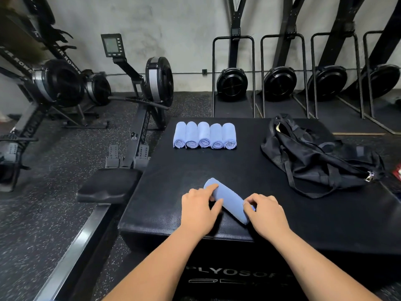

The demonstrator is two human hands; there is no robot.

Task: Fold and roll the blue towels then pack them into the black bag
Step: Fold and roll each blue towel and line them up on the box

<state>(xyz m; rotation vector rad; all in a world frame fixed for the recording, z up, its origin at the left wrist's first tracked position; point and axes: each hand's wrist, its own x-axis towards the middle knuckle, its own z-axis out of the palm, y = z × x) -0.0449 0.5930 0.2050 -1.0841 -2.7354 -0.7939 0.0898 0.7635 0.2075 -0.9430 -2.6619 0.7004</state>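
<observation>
A rolled blue towel lies on the black padded plyo box near the 6 o'clock edge. It is slanted, with one end pointing to 10 o'clock and the other to 4 o'clock. The left hand grips the 10 o'clock end, fingers curled over the top and thumb against the near side. The right hand pinches the 4 o'clock end with curled fingers. A row of five rolled blue towels sits toward 11 o'clock, close to the far edge, side by side and touching, spiral ends facing the person. The black bag lies slumped at 2 o'clock, well apart from the row. Its zipper pull rests near the 3 o'clock edge. Bare box top stretches between the held roll, the row and the bag. Off the 9 o'clock edge, a rowing machine seat sits just beside the box, and its flywheel stands at 11 o'clock. Upright stored rowers line the wall from 12 to 2 o'clock.
</observation>
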